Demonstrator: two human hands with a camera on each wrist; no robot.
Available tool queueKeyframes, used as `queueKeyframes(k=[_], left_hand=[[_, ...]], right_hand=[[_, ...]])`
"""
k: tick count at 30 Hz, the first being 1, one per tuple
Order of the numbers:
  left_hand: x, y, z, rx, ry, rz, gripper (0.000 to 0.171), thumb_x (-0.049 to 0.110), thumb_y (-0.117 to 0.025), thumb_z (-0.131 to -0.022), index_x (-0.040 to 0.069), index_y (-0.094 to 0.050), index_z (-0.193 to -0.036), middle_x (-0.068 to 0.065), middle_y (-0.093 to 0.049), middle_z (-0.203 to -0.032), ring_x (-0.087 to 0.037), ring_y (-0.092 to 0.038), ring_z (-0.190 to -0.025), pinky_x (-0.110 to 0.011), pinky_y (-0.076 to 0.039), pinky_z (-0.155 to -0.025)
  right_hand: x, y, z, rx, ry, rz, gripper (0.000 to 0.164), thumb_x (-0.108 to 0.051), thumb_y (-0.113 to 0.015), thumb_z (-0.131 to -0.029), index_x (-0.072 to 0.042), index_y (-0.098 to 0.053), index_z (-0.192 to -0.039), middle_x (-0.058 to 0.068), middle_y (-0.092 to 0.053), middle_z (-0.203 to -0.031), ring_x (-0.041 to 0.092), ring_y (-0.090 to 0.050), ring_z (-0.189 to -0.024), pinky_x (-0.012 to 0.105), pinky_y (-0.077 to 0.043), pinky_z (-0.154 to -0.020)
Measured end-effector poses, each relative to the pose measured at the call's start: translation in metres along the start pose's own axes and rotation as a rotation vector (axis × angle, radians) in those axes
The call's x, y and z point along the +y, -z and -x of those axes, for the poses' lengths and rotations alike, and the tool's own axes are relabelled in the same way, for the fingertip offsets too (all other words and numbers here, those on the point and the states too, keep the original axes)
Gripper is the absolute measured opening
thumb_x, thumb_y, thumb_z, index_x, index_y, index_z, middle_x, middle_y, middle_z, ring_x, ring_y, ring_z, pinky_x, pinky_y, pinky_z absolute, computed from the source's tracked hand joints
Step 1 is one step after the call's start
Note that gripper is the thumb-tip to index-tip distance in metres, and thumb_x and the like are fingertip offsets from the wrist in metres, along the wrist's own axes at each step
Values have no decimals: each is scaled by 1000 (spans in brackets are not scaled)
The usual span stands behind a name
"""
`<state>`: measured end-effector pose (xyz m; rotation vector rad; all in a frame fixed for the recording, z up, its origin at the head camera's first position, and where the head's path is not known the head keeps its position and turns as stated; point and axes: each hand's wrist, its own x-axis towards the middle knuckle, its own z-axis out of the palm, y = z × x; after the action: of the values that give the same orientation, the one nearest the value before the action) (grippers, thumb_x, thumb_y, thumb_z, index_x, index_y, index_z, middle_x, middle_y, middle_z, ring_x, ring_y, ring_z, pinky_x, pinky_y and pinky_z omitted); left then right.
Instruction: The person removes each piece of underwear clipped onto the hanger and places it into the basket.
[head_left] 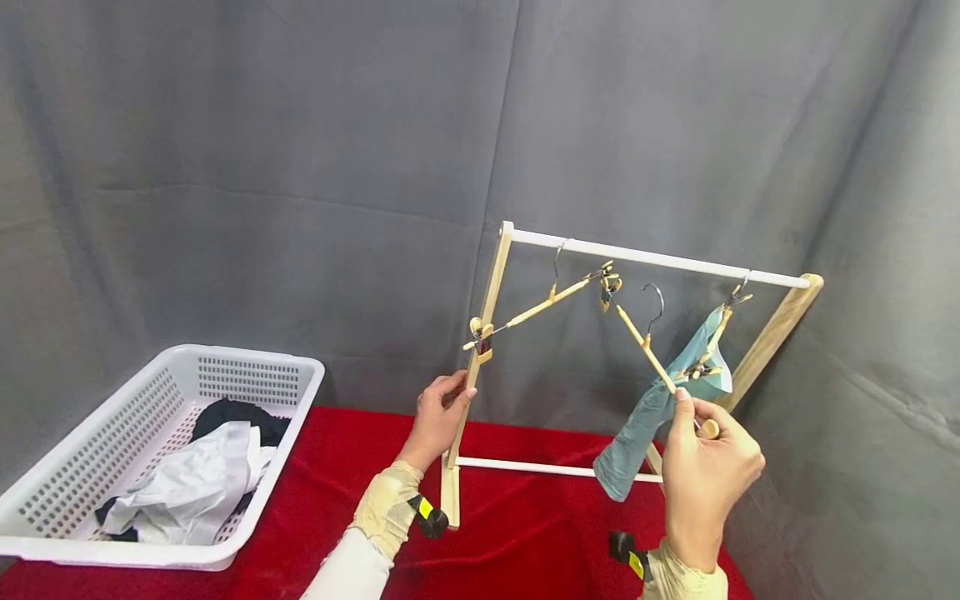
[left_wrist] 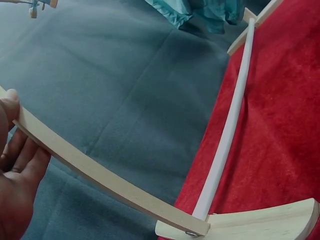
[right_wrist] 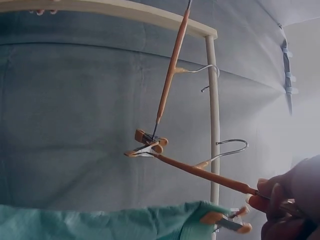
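My left hand (head_left: pixel 441 417) holds the left wooden post of a small clothes rack (head_left: pixel 491 287), thumb on one side and fingers behind. The right hand (head_left: pixel 708 467) pinches the lower end of a clip hanger (head_left: pixel 647 343), which slants up to the left. In the head view, this hanger's hook (head_left: pixel 657 304) appears just below the white rail (head_left: pixel 637 254). Its upper clip meets the clip of a second bare hanger (head_left: pixel 551 302) hooked on the rail; whether they are tangled I cannot tell. Farther right, a teal garment (head_left: pixel 637 433) hangs from another clip hanger (head_left: pixel 716 333).
A white plastic basket (head_left: pixel 307 392) stands at the left, with a white garment (head_left: pixel 195 483) and black cloth (head_left: pixel 236 412) inside. Red cloth (head_left: pixel 337 475) covers the table. Grey curtain (head_left: pixel 300 167) hangs behind, and the rack's lower white bar (head_left: pixel 525 467) runs near the tabletop.
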<state>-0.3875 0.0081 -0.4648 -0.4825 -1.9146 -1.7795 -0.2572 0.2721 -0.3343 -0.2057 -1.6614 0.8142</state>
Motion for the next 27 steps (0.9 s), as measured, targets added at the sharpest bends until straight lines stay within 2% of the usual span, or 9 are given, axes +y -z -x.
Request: queueKeyframes(k=[6,11,13,15,16,18,20,27], left_hand=[[-3,-1,2,-7,-2,3,38,7,-68,-97,-6,-63,-131,-20,-66,-112,-36,-68,-110,-44,-56,-95],[4,0,2,-15,-1,3,37,5,-67,-97,-9,-62,-131,-22,-65,-111,-37,-67,-111,-45,-55,-96],[3,2,2,-16,5,-6,38,5,-67,-97,-9,-62,-132,-22,-65,-112,-37,-67,-111,-45,-55,-96],[3,3,2,-18,16,-12,38,5,-67,-97,-9,-62,-132,-22,-65,-112,-37,-66,-112,-45,-55,-97],[-2,3,1,-23,16,-13,39,6,-67,-97,-7,-62,-133,-21,-65,-113,-36,-66,-112,-44,-55,-97],[-3,3,1,-31,20,-10,40,7,-67,-97,-7,-61,-134,-21,-64,-113,-37,-66,-113,-45,-54,-98],[-3,3,1,-37,16,5,40,7,-67,-98,-8,-61,-134,-22,-64,-114,-38,-65,-114,-46,-54,-98],[-3,3,0,-29,8,-2,39,6,-67,-97,-8,-62,-133,-20,-65,-114,-36,-66,-113,-45,-54,-97]], right_hand=[[-2,-10,-10,35,18,12,20,-19,-79,-89,0,-81,-84,-18,-37,-44,6,-22,-48,27,-18,-53],[-4,-17,-19,64,40,14,22,-20,-77,-91,1,-80,-86,-18,-29,-46,9,-19,-50,29,-17,-54],[-5,-23,-21,65,48,10,22,-19,-76,-91,2,-80,-87,-11,-31,-47,8,-19,-51,30,-17,-54],[-4,-29,-21,65,54,5,22,-17,-75,-92,3,-79,-88,-1,-41,-49,5,-21,-52,32,-19,-55],[-4,-32,-22,68,52,-1,21,-17,-75,-92,3,-79,-90,5,-47,-51,3,-22,-53,33,-20,-56],[-4,-36,-21,69,48,-10,21,-17,-74,-93,4,-79,-92,17,-56,-59,-4,-23,-56,36,-23,-59],[-5,-40,-22,64,55,-22,21,-16,-73,-94,4,-79,-93,21,-60,-66,-6,-27,-59,37,-25,-60],[-6,-46,-19,22,55,-25,27,-20,-68,-98,5,-78,-96,21,-56,-61,22,-39,-60,37,-25,-60]])
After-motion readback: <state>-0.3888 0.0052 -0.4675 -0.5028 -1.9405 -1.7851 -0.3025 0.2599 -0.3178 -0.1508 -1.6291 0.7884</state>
